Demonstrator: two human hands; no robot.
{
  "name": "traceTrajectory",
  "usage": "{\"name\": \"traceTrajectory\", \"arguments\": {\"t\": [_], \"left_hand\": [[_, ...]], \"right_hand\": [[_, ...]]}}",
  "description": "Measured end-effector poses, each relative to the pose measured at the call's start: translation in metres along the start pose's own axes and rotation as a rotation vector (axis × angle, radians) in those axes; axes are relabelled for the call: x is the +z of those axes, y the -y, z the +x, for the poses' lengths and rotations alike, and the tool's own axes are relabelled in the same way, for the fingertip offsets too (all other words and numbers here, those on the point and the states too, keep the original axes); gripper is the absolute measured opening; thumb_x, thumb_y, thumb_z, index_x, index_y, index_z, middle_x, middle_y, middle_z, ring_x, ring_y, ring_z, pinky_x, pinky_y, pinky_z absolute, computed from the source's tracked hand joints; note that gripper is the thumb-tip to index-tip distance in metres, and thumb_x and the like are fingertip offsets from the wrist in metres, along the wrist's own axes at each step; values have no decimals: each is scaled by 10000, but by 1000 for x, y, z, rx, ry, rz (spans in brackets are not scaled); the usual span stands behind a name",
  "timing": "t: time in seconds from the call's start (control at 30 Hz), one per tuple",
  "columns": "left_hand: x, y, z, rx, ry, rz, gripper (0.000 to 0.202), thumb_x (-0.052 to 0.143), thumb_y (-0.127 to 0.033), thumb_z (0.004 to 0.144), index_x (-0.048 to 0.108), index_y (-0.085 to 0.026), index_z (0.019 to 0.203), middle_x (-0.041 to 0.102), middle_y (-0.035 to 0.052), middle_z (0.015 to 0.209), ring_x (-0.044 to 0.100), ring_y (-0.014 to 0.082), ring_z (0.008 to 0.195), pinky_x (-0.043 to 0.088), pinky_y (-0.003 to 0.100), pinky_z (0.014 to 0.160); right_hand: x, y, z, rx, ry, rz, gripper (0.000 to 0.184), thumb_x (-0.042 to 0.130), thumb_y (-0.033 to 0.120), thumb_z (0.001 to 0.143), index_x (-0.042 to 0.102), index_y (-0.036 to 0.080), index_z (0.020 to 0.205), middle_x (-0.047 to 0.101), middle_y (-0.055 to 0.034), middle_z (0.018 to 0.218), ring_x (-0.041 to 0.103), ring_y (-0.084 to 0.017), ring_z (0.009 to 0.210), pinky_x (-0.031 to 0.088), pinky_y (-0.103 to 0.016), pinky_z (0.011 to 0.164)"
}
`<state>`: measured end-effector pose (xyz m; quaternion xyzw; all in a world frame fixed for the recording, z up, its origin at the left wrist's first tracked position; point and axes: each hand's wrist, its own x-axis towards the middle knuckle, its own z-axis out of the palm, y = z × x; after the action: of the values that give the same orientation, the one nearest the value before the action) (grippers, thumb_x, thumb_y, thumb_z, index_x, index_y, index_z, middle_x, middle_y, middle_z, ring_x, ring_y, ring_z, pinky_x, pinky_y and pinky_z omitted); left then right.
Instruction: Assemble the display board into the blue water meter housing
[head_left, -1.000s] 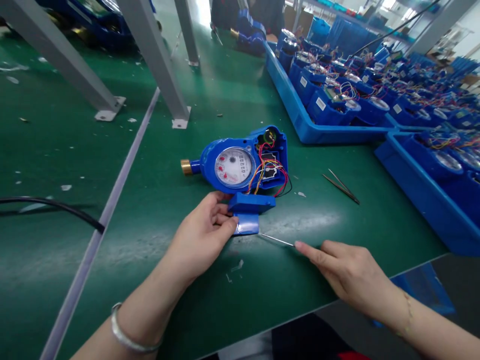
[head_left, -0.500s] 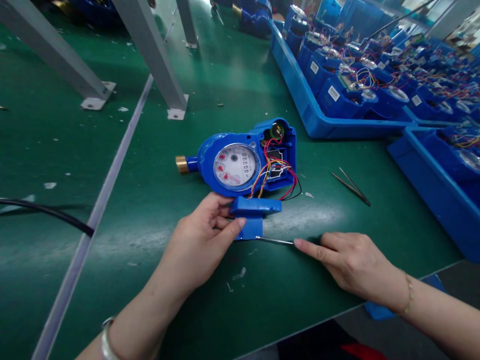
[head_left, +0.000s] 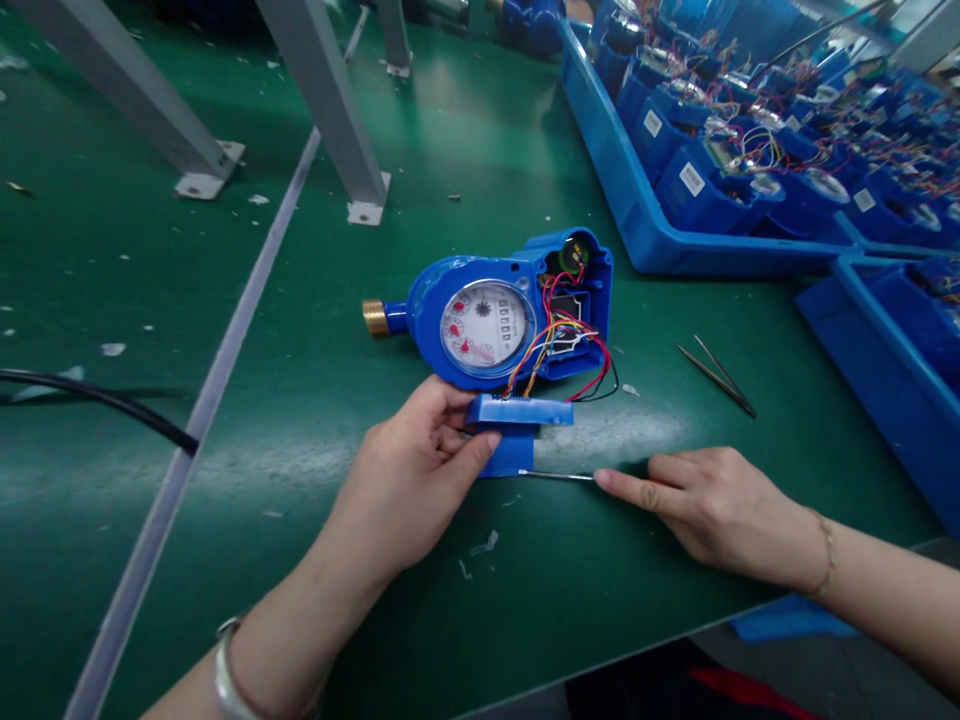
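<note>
A blue water meter lies on the green bench, its housing uncovered and red, yellow, white and black wires spilling out. In front of it, my left hand is closed on a blue plastic cover, thumb pressing on its flat flap. Some of the wires run down to the back of this cover. My right hand grips a small screwdriver, with the index finger stretched along its thin metal shaft. The tip touches the flap's near right corner. The handle is mostly hidden in the palm.
Tweezers lie on the bench to the right. Blue crates filled with similar wired meters stand at the back right, with another crate nearer. Grey metal legs and a black cable are on the left.
The whole view has shifted slightly, so the bench things appear a little further right. The cover looks tilted a bit differently in my left hand. The screwdriver tip stays at the flap's corner.
</note>
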<state>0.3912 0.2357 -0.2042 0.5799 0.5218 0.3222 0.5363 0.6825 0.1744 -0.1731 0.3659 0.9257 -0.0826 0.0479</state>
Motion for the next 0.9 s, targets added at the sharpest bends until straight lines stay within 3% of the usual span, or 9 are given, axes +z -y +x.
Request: {"name": "traceTrajectory", "arguments": {"t": [0.17, 0.3, 0.43, 0.6, 0.9], "left_hand": [[1, 0, 1, 14, -16, 13, 239, 688, -283, 775, 544, -227, 957, 641, -26, 771, 592, 132, 620, 476, 252, 566], [2, -1, 2, -2, -22, 19, 259, 702, -291, 762, 539, -211, 947, 616, -33, 723, 557, 120, 578, 449, 240, 536], [2, -3, 4, -30, -17, -32, 276, 720, -277, 736, 545, -200, 934, 586, -41, 699, 516, 103, 547, 419, 224, 506], [3, -6, 5, -31, -17, -51, 258, 715, -244, 735, 562, -196, 936, 607, -36, 736, 520, 93, 563, 436, 216, 525], [5, -7, 4, -27, -37, -70, 266, 718, -198, 720, 573, -186, 943, 640, -22, 806, 538, 88, 561, 436, 206, 510]], "right_hand": [[12, 2, -2, 21, -26, 45, 531, 312, 118, 981, 291, 231, 1499, 481, 10, 745, 450, -153, 539, 306, -301, 507], [10, 0, -3, 10, -49, -7, 535, 323, 111, 974, 309, 233, 1495, 484, 12, 732, 443, -144, 543, 301, -295, 509], [-2, -2, -3, -43, -58, -154, 539, 371, 142, 975, 299, 229, 1502, 494, 4, 741, 440, -148, 568, 323, -298, 547], [-20, -6, 1, -100, 28, -220, 571, 383, 140, 962, 260, 209, 1515, 509, -12, 770, 464, -156, 592, 297, -305, 542], [-42, -6, 13, -190, 61, -318, 553, 371, 91, 917, 343, 146, 1466, 508, -21, 748, 483, -163, 563, 224, -325, 517]]}}
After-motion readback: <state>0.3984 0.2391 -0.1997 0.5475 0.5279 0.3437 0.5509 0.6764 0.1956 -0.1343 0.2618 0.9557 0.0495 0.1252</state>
